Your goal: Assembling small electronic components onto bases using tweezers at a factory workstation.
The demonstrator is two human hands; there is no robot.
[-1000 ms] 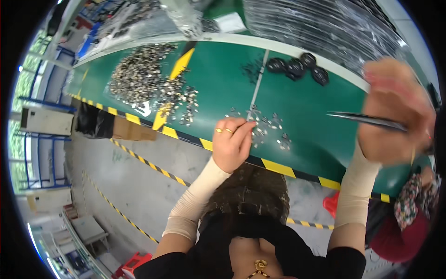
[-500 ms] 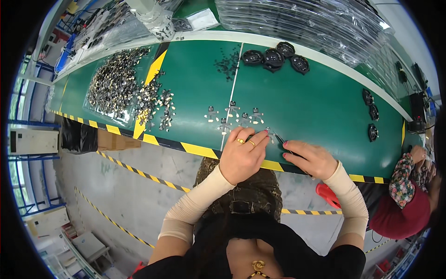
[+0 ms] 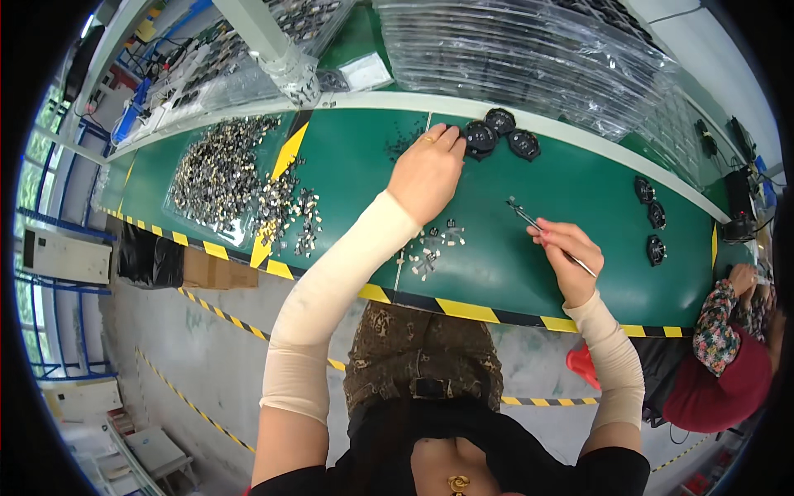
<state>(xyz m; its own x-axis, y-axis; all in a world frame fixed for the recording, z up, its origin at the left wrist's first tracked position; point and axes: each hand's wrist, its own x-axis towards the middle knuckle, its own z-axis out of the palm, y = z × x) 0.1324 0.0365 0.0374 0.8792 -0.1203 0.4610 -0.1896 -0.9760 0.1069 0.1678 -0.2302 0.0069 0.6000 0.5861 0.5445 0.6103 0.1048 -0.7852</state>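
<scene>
My left hand (image 3: pixel 426 178) reaches across the green bench with its fingers curled over the leftmost round black part, which looks like a watch case and is almost wholly hidden beneath them. Beside it lie three more round black watch cases (image 3: pixel 523 144) in a cluster. In my right hand (image 3: pixel 571 252) is a pair of metal tweezers (image 3: pixel 531 219), held above the bench and slanting up to the left. A tiny grey piece (image 3: pixel 512 201) shows at the tweezer tips. Between my arms, several small flex-cable parts (image 3: pixel 429 261) with pale tabs lie on the surface, partly behind my left forearm.
A heap of tiny black and gold components (image 3: pixel 217 178) spreads over a clear plastic sheet at left. Tiny black bits (image 3: pixel 401 142) lie left of my hand. Three round cases (image 3: pixel 656 216) stand at right. Stacked clear trays (image 3: pixel 529 62) line the back. A co-worker's floral sleeve (image 3: pixel 716 326) is at far right.
My left hand has gone from the small parts near the front edge to the black cases farther back. The tweezers in my right hand have moved up and right, away from the parts.
</scene>
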